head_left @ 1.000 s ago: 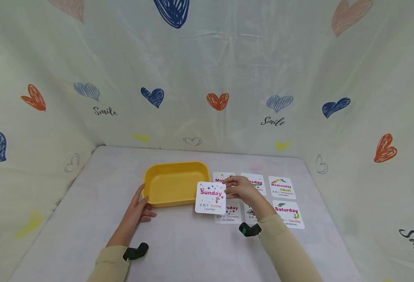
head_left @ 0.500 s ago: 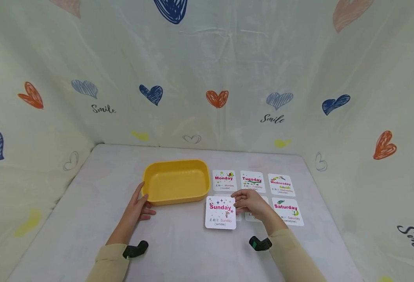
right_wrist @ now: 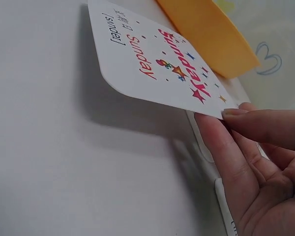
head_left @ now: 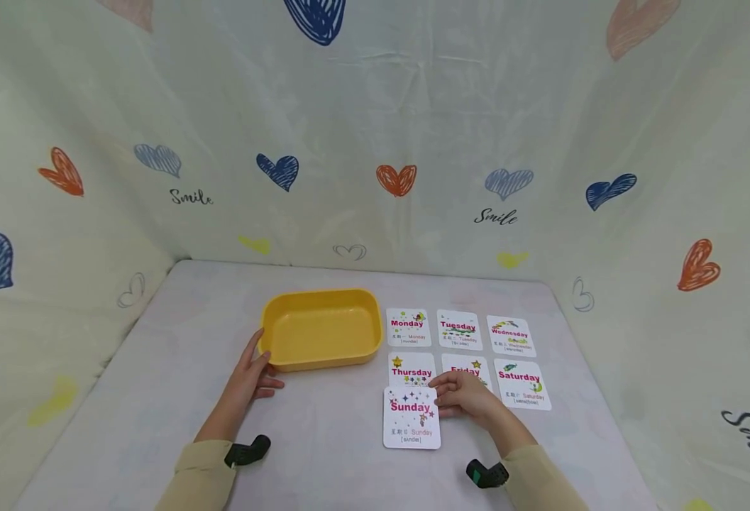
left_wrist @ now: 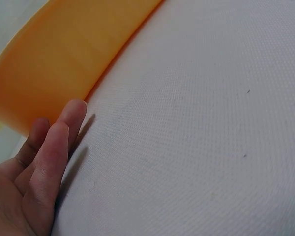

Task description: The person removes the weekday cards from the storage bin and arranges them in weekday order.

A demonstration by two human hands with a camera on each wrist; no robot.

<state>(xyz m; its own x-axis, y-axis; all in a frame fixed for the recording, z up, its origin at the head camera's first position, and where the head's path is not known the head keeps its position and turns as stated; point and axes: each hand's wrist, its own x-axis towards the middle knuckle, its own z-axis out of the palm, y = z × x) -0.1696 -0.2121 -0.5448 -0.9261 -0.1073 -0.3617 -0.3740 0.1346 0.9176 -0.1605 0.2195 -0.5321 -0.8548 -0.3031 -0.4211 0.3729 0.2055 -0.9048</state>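
My right hand [head_left: 467, 399] pinches the right edge of a white card printed "Sunday" [head_left: 411, 424] between thumb and fingers. In the right wrist view the Sunday card [right_wrist: 152, 66] hovers over the tabletop, tilted, its shadow beneath it. From the head, it overlaps the lower edge of the Thursday card [head_left: 411, 365]. The Friday card [head_left: 460, 360] is partly hidden behind my right hand. At the near left corner of a yellow tray [head_left: 323, 365], my left hand [head_left: 250, 372] rests with fairly straight fingers [left_wrist: 51, 147] against the tray's outer side.
Right of the tray, the Monday card [head_left: 409, 333], Tuesday card [head_left: 459, 339] and Wednesday card [head_left: 511, 344] lie in a back row. The Saturday card [head_left: 522, 394] lies at the right end of the front row. A heart-printed curtain [head_left: 438, 234] surrounds the table [head_left: 323, 440].
My right hand has carried the Sunday card from beside the tray's right front corner toward me and to the right, uncovering the Monday and Thursday cards. My left hand stays at the tray.
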